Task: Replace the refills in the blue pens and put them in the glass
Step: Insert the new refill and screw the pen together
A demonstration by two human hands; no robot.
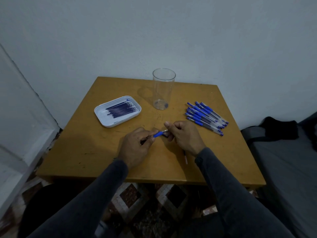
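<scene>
Item: one blue pen [158,134], held over the middle of the wooden bench [89,148], its blue part pinched by the curled fingers of the left hand [135,148] and its other end gripped by the closed fingers of the right hand [182,136]. Further stock is laid out on the bench: a heap of blue pens [205,116] at the right, a white tray [101,109] of dark refills [121,108] at the left, and an upright clear glass [163,90] between them near the far edge. A thin refill-like stick [185,158] is seen lying just beside the right wrist.
</scene>
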